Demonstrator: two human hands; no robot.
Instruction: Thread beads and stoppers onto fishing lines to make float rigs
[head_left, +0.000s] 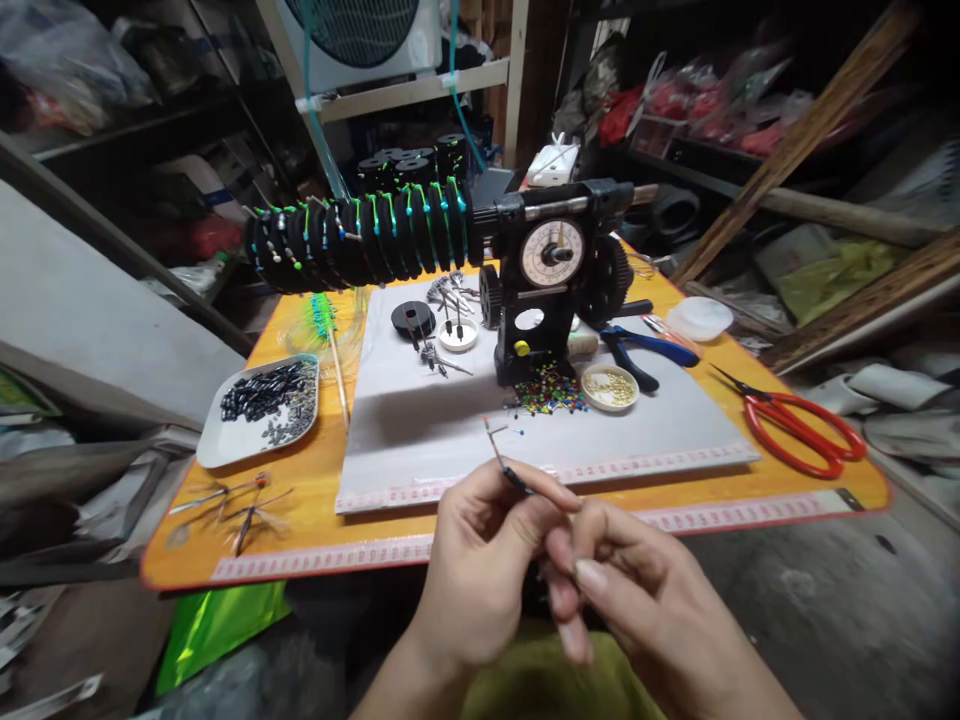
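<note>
My left hand (484, 555) is closed round a thin rod with a black sleeve (517, 480). The rod's upper end pokes out above the fingers, tipped orange and with a short crosspiece. My right hand (637, 575) touches the left at the fingertips, its thumb and forefinger pinched together. Whatever lies in that pinch is too small or hidden to make out. Just beyond the hands is a white board (420, 440) with a pile of colourful beads (547, 388) and a white dish of small gold-coloured pieces (611, 388).
A black geared machine with a dial (553, 252) carries a row of line-wound black spools (360, 235). Blue-handled pliers (652, 345) and red-handled scissors (802, 430) lie to the right. At left stands a white tray (217, 440) of black parts. Wire pieces (244, 510) lie near the left edge.
</note>
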